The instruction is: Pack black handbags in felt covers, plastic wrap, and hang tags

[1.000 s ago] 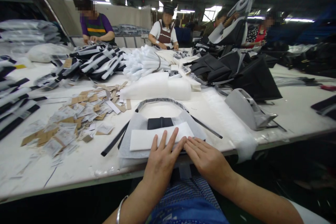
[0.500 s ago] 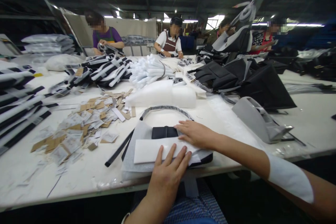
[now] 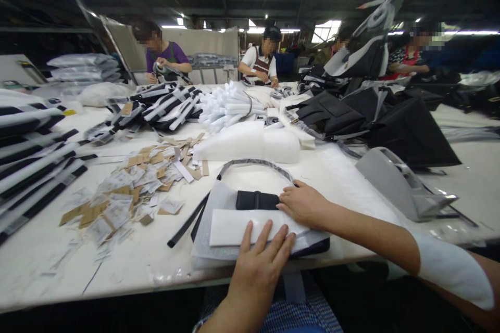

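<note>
A dark handbag [image 3: 312, 248] lies flat near the table's front edge, partly covered by thin white foam sheeting [image 3: 219, 203]. Its handle [image 3: 255, 162], in clear wrapping, arches away from me, and a black strap [image 3: 183, 226] sticks out to the left. Across the lower part rests a white foam strip [image 3: 230, 229], below the bag's dark tab [image 3: 250, 200]. My left hand [image 3: 260, 263] presses on the strip with fingers spread. Reaching in from the right, my right hand [image 3: 308, 205] lies over the sheeting and the tab's right end, fingers stretched out; its thumb is hidden.
Cardboard tags and small packets [image 3: 117, 203] are scattered left. Wrapped black-and-white bundles [image 3: 35, 177] stack at far left. Behind the bag lie folded white foam [image 3: 250, 143] and white rolls [image 3: 226, 106]. Black bags [image 3: 410, 130] and a grey bag piece [image 3: 394, 182] lie right. Several people work opposite.
The whole view has shifted, so everything appears further right and slightly lower. My right hand's fingers have moved slightly over the sheeting; my left hand stays on the foam strip.
</note>
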`<state>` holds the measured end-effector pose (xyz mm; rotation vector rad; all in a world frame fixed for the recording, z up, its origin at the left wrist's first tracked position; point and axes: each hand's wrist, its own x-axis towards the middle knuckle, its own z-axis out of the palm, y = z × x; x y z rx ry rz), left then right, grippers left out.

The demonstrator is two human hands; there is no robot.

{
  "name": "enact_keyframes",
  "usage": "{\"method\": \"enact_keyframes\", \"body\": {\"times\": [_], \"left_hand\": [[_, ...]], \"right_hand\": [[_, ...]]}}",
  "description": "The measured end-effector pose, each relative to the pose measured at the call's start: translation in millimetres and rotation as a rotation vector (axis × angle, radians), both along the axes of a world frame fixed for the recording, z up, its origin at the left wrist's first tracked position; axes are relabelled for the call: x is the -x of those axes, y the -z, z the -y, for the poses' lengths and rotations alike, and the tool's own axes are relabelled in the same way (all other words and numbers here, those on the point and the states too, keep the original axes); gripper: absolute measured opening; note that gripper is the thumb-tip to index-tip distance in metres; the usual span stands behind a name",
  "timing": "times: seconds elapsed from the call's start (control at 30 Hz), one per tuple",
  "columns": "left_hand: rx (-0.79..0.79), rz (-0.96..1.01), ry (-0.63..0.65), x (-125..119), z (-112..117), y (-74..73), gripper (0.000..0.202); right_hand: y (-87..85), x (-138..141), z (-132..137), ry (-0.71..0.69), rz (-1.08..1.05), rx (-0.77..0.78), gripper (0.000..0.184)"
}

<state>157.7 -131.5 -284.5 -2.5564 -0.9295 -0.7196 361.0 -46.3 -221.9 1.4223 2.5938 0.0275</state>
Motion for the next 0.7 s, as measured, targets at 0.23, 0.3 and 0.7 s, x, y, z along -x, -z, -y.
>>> {"method": "enact_keyframes", "body": {"times": [0.23,0.3,0.7], "left_hand": [[-0.012,-0.01,0.018,0,-3,0.8,0.04],[0.01,-0.012,0.022,1,-2,-0.6,0.04],[0.261,-0.051,0.065,4,2,-13.0,0.051]], "right_hand": [[-0.2,-16,-8,-0.078,-0.089,0.057,0.036],[-4.0,-24,-6,-0.104,-0.164,0.072,0.034],[46.5,-29,167,-0.313,-0.531,-0.403,0.034]]}}
